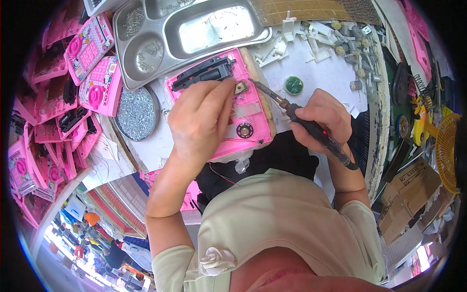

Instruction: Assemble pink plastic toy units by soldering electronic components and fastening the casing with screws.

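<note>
A pink plastic panel (pixel 260 131) lies tilted on a padded support in front of me. Fixed to it are a black mechanism (pixel 206 73) at the far end, a small circuit board (pixel 240 87) and a round black speaker (pixel 244 130). My left hand (pixel 197 117) is over the panel, its fingertips pinched beside the board; whatever they hold is hidden. My right hand (pixel 327 117) grips the dark handle of a soldering iron (pixel 311 127), which has a small red light. The iron's tip is close to the board's far right corner; contact cannot be made out.
A round green pot (pixel 293 85) stands right of the panel. A metal compartment tray (pixel 170 34) with small screws is behind, and a round dish of screws (pixel 137 114) is left. Pink casings (pixel 53 121) pile up far left; white parts and small motors (pixel 357 48) lie back right.
</note>
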A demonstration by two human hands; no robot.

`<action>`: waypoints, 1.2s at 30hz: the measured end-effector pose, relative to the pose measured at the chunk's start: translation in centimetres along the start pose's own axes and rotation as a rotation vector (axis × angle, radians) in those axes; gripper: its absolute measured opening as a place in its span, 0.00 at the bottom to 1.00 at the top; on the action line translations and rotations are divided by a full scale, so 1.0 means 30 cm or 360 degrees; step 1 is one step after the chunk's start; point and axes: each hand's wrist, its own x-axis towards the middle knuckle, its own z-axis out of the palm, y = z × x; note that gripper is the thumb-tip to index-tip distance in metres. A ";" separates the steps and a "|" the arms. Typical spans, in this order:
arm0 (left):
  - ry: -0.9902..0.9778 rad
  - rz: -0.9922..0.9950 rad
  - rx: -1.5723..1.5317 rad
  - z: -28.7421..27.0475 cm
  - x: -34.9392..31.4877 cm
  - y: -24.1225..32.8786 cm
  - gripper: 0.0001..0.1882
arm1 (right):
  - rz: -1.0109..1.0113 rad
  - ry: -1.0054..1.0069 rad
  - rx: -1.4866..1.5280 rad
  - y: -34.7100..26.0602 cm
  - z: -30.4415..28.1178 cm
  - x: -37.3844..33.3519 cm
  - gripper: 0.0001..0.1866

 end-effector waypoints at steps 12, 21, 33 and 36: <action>-0.0078 -0.0048 0.0074 0.023 0.003 0.021 0.08 | 0.0131 0.0047 0.0030 0.004 0.008 -0.013 0.19; -0.0143 -0.0072 0.0164 0.015 0.012 0.031 0.07 | 0.0119 0.0043 0.0053 0.012 0.014 -0.012 0.19; -0.0335 -0.0096 0.0260 -0.006 0.034 0.042 0.07 | 0.0114 0.0026 0.0018 0.013 0.030 -0.006 0.20; -0.0356 -0.0097 0.0260 -0.007 0.033 0.042 0.07 | 0.0085 0.0020 -0.0021 0.013 0.035 -0.008 0.20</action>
